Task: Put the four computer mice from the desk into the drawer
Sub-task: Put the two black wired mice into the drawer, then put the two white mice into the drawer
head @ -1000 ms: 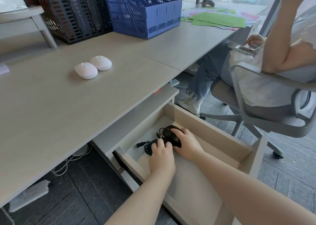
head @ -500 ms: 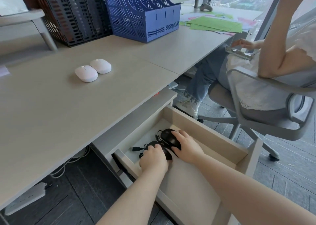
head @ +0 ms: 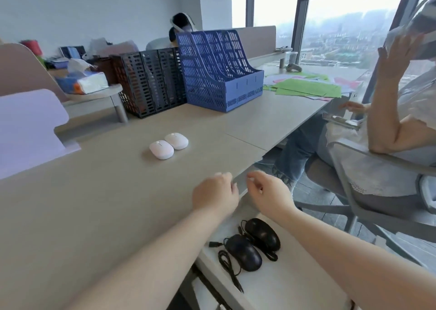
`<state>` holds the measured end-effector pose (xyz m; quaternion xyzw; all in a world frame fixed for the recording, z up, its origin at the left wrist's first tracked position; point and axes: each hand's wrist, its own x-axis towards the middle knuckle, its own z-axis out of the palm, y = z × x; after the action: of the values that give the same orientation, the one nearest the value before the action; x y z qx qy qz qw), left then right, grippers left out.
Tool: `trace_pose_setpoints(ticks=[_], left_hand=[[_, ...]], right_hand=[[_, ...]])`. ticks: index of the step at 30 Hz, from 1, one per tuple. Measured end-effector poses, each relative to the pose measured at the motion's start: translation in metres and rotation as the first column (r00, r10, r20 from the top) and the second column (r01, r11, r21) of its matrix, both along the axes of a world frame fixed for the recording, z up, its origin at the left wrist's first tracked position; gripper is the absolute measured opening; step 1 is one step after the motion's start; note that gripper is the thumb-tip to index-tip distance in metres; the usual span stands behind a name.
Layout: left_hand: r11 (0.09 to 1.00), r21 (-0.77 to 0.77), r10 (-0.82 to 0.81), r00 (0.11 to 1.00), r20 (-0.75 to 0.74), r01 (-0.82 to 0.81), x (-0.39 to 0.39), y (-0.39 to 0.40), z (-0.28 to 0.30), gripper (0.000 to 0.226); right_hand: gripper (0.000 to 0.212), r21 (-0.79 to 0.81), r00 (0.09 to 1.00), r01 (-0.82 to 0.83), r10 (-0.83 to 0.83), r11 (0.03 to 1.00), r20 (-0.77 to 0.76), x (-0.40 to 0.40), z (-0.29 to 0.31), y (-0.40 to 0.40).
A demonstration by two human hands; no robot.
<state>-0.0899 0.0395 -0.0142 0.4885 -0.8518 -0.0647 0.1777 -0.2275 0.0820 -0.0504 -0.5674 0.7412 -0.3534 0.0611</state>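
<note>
Both hands empty, raised over the front edge of the counter (head: 99,203). Left hand (head: 213,195) sits above the counter lip, fingers (head: 224,176) loosely curled, pinching nothing. Right hand (head: 269,193) is just beside it, apart from it, over the gap past the edge; fingers (head: 253,176) half curled, slightly spread, also holding nothing. Fingertips are motion-blurred, so finer detail can't be told.

Two black wired mice are in the open drawer (head: 283,283), below and behind the fingers, between the two forearms: near black mouse (head: 244,252) and far black mouse (head: 263,234), side by side and touching or nearly so. Their cables (head: 230,266) trail loose on the drawer floor, with a USB plug (head: 214,244) lying toward the left forearm.

Two white mice are on the counter ahead of the fingers, up and to the left: left white mouse (head: 161,149) and right white mouse (head: 177,141), touching each other, well apart from both hands.

Further past them: black file rack (head: 151,83) and blue file rack (head: 217,71), adjacent. Green paper sheets (head: 306,89) lie beyond the right-hand fingers. A seated person (head: 389,125) is off to the right.
</note>
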Motion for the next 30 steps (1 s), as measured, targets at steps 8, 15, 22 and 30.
trace_pose_setpoints(ticks=[8, 15, 22, 30], left_hand=[[0.973, -0.060, 0.212, 0.964, -0.161, -0.223, 0.052, -0.085, 0.009, 0.030], [0.963, 0.028, 0.263, 0.910, -0.321, -0.269, 0.079, -0.137, -0.027, 0.058], [0.937, 0.197, 0.336, 0.892, -0.302, -0.287, 0.088, -0.198, -0.028, 0.105], [0.946, 0.141, 0.318, 0.921, -0.226, -0.293, 0.084, -0.229, -0.033, 0.087]], right_hand=[[0.031, -0.062, 0.999, -0.053, 0.053, 0.997, 0.000, 0.049, 0.023, -0.083], [0.043, 0.081, 0.995, -0.102, 0.101, 0.992, 0.016, 0.065, 0.020, -0.153], [0.048, 0.122, 0.995, -0.095, 0.093, 0.988, 0.019, 0.081, 0.018, -0.214], [0.046, 0.116, 0.991, -0.135, 0.137, 0.984, -0.006, 0.091, 0.020, -0.250]])
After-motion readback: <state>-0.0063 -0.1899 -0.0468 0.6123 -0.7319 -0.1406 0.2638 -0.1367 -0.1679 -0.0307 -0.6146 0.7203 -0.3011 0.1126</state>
